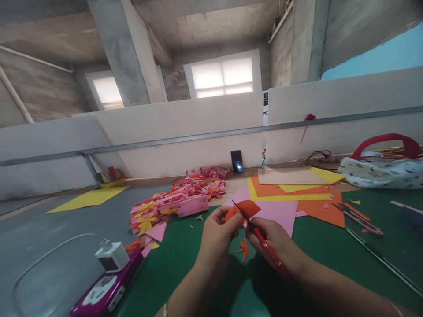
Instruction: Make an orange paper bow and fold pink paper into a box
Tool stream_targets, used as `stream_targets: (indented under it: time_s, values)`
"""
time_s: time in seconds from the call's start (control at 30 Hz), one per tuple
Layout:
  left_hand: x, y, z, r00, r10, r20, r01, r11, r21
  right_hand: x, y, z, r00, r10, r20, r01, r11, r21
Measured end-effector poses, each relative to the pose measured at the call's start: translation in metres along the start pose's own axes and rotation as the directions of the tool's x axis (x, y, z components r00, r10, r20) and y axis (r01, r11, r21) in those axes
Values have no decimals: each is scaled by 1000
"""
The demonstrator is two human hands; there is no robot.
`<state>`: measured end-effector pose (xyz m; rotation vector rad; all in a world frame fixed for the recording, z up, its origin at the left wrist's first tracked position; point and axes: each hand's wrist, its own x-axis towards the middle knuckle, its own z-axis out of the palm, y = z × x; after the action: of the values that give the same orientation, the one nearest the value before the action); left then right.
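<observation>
My left hand (220,226) pinches a piece of orange paper (249,208) between thumb and fingers, above the green mat. A pair of red-handled scissors (264,244), seen nearly edge-on, is gripped in my right hand (272,237). Their dark, pointed blade slants up and left across the orange paper, close to my left thumb. How far the blades are apart cannot be made out. Just below my hands, spiky orange paper scraps (243,249) lie on the mat. Behind them a pink paper sheet (279,215) is spread flat.
Folded pink and orange paper pieces (185,193) are heaped left of centre. A purple power strip (109,286) holds a white charger (112,256). A phone (237,161) leans against the partition. To the right lie orange sheets (325,212), another scissors (363,221), metal rods (383,259) and a cloth bag (383,169).
</observation>
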<state>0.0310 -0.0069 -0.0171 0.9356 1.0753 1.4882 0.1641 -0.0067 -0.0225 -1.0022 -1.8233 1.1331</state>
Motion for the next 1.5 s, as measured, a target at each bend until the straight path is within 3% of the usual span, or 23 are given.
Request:
stream_targets:
  time_s: [0.27,0.5,0.73,1.0,1.5]
  values:
    - [0,1,-1,1000,2,7,-2,1000,-4,0,4,1,999,-32,-28,32,999,-19]
    - [-1,3,1,1000,-7,14,7,1000,-11,2,4,4,997,28,-69,-31,999,-44]
    - [-2,2,0,998,-24,56,24,1000,4,0,-5,2,999,36,-21,-35,998,46]
    - [-3,3,0,996,-23,88,23,1000,-2,1,3,5,1000,-4,-3,4,999,39]
    - [-1,-1,-1,996,-20,88,20,1000,2,4,9,4,995,-64,-76,56,993,-105]
